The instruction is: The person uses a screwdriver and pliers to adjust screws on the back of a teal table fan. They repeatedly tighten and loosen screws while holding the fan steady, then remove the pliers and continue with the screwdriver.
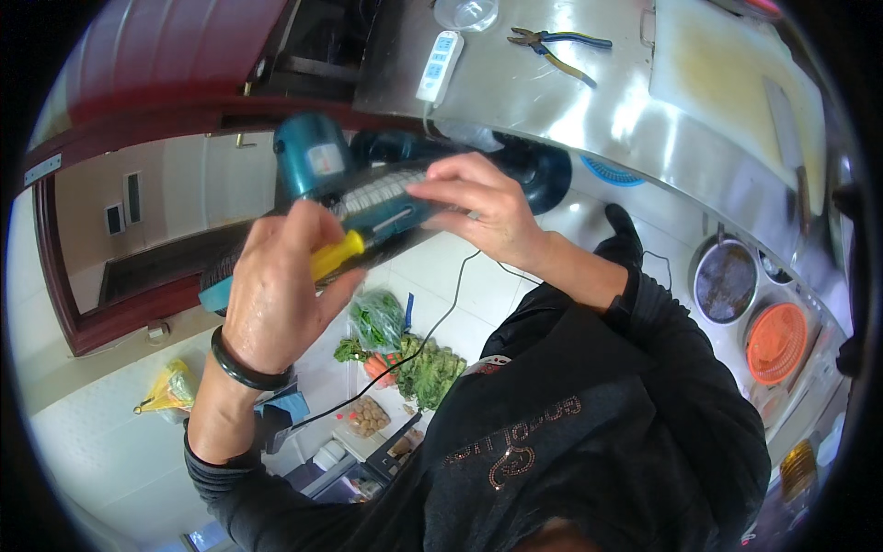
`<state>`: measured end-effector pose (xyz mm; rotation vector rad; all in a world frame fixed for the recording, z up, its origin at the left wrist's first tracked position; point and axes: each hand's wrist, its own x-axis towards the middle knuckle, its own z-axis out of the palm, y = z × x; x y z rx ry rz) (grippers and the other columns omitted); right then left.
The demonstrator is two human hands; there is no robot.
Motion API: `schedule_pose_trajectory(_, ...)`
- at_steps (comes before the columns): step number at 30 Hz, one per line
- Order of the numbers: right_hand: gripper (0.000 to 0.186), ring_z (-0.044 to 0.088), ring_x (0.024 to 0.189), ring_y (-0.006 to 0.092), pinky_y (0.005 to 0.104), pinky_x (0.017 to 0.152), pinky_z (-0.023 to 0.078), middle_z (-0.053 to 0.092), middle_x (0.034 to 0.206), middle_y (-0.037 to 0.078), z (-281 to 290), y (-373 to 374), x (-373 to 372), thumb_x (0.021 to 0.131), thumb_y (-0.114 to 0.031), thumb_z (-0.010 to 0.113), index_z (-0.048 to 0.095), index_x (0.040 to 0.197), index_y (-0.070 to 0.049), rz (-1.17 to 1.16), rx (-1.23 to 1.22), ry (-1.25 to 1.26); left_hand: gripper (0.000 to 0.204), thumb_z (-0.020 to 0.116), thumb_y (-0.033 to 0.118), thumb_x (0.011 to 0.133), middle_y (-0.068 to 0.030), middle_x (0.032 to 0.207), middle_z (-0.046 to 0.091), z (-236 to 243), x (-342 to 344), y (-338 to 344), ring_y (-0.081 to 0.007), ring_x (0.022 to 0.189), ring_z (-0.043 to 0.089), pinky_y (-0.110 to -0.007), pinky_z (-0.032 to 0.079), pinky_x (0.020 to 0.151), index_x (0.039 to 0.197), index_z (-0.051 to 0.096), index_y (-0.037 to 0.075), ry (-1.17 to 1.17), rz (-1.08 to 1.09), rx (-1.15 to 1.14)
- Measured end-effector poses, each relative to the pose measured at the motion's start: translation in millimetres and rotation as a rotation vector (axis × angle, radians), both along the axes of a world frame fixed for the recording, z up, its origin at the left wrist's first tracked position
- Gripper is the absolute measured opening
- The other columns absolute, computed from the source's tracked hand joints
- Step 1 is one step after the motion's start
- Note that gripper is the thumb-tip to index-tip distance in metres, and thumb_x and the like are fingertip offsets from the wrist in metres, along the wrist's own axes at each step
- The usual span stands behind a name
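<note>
My left hand, wearing a dark bangle, is closed around the yellow handle of a screwdriver. Its metal shaft points right, across a teal and black appliance with a white label on its rounded end. A pale mesh grille lies just above the shaft. At the right end of the grille, my right hand grips the edge of the appliance between thumb and fingers. The screwdriver's tip and part of the appliance are hidden or blurred, so I cannot tell whether the tip touches a screw.
Pliers, a white power strip and a clear bowl lie on the steel counter. A knife rests on the cutting board. Vegetables and a dark cord are below; a pot and orange basket stand right.
</note>
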<state>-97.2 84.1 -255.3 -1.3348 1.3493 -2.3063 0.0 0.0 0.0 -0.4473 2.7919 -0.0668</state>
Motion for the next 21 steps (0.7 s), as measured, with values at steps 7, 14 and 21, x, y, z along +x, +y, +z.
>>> schedule_pose_trajectory(7,0.049,0.062,0.1,0.0201,0.0288,0.079,0.055,0.064,0.109,0.008,2,-2,-8,0.072,0.008,0.082,0.074,0.119,-0.005,0.004,0.002,0.027,0.034,0.08,-0.001,0.065,-0.0082,0.085,0.061,-2,-5,-17,-0.0219,0.075,0.065,-0.034,0.053,0.059,0.094,0.064,0.004,0.127,-0.66,-0.207)
schedule_pose_trajectory(14,0.047,0.062,0.101,0.0199,0.0283,0.079,0.055,0.064,0.109,0.008,2,-3,-7,0.073,0.005,0.082,0.074,0.118,-0.005,0.039,0.006,-0.003,0.029,0.08,0.007,0.076,-0.0052,0.077,0.061,-7,-8,-28,-0.0203,0.062,0.064,-0.032,0.051,0.051,0.1,0.064,0.005,0.105,-0.537,-0.097)
schedule_pose_trajectory(21,0.046,0.062,0.1,0.0188,0.0275,0.079,0.056,0.063,0.108,0.007,1,-2,-7,0.074,0.005,0.082,0.075,0.118,-0.005,0.003,0.019,0.019,0.027,0.081,0.009,0.081,-0.0109,0.086,0.07,-7,-15,-18,-0.0291,0.068,0.07,-0.036,0.054,0.059,0.103,0.066,0.007,0.025,-0.283,0.021)
